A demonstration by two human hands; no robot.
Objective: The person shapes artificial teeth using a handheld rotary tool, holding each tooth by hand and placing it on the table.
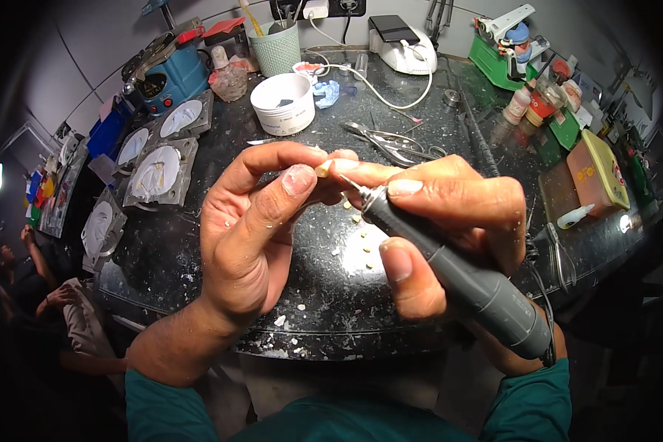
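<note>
Between its thumb and fingertips, my left hand (247, 228) pinches a small cream-coloured artificial tooth (323, 170). My right hand (460, 210) is wrapped round a dark grey rotary handpiece (486, 298), its thin bur (349, 182) angled up and left toward the tooth. Only a small gap seems to lie between bur and tooth; whether they touch I cannot tell. My right index fingertip reaches across close to the left fingers. Below the hands, several small yellowish teeth (367, 249) lie in a row on the black speckled worktop (324, 295).
At left sit metal flasks with white plaster (157, 173). A white tub (281, 110), a pen cup (276, 50) and metal pliers (394, 146) stand or lie beyond my hands. At right are a yellow-lidded box (597, 173) and more pliers (560, 258). The handpiece cord (544, 295) trails along my right forearm.
</note>
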